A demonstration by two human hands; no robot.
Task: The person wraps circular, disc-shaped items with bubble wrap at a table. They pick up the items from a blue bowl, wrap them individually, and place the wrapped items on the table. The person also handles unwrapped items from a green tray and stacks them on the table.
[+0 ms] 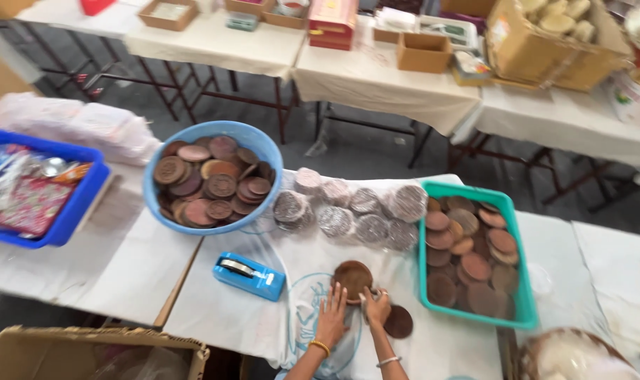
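Down at the near edge of the head view, both arms are cut off by the bottom of the picture, so only the hands and wrists show. The left hand [332,314] lies flat with its fingers spread, touching the near rim of a round brown disc [353,279] on the table. The right hand [376,308] sits just beside it, its fingers curled together; I cannot tell if it grips anything. A second brown disc [398,321] lies right by that hand, partly hidden behind it. The picture is blurry, so the marks on the discs are hard to see.

A cardboard box [87,355] at the near left and a pale basket [573,355] at the near right are cut off too. Bare cloth is open to the left of the hands, up to a blue tape holder [249,276]. To the right, a green tray [522,302] of brown discs is close, and its wall stands near the second disc. Just past the hands, a row of wrapped discs [351,211] blocks the far side. A blue bowl [260,144] full of discs sits far left, and a blue bin [66,225] is further left.

White tablecloth [137,267] covers the tables. More tables with boxes stand across a grey floor [376,151].
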